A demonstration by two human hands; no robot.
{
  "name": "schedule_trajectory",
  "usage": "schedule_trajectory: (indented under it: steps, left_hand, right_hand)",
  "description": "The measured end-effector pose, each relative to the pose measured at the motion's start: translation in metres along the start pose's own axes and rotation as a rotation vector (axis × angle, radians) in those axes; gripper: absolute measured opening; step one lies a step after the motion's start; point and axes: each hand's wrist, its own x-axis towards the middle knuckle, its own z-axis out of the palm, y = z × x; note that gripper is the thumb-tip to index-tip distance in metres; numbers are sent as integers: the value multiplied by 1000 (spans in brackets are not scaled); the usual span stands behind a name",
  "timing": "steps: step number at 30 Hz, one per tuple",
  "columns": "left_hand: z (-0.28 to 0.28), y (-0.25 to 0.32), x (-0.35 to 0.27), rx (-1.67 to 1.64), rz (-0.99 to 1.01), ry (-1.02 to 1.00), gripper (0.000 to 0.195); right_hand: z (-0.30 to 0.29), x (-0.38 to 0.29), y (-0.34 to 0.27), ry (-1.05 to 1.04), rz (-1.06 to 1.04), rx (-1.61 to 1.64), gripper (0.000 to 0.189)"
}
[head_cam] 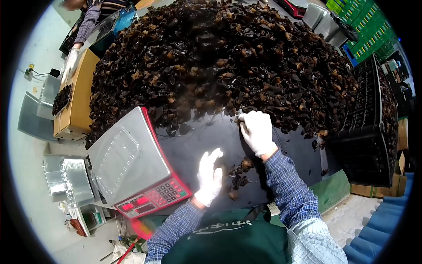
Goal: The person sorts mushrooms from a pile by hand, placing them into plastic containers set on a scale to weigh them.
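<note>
A large heap of dark, wet wood ear mushrooms (230,62) covers most of the table before me. My right hand (257,132), in a white glove, is at the near edge of the heap with its fingers curled against small pieces; whether it grips one I cannot tell. Lower and to the left, my left hand (210,176), also gloved in white, hovers over the dark table surface (184,148) with fingers apart and nothing in it. Several loose mushroom pieces (240,181) lie between my forearms. Beside my left hand stands a red and grey digital scale (132,158) with a clear plastic tray (117,161) on its plate.
Clear plastic trays (77,181) are stacked left of the scale. Behind them a cardboard box (77,99) bears a tray of mushrooms (62,100), with a co-worker's gloved hand (70,64) above. A black plastic crate (362,145) stands at the right; green crates (369,29) are stacked behind.
</note>
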Motion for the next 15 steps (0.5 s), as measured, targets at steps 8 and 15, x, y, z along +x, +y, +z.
schedule_trajectory:
  steps: [8, 15]
  left_hand:
    - [-4, 2, -4, 73, 1, -3, 71]
    - [-3, -1, 0, 98, 28, -53, 61]
  right_hand:
    - [-74, 24, 23, 233, -11, 340, 20]
    - [-28, 11, 68, -262, 249, -110, 57]
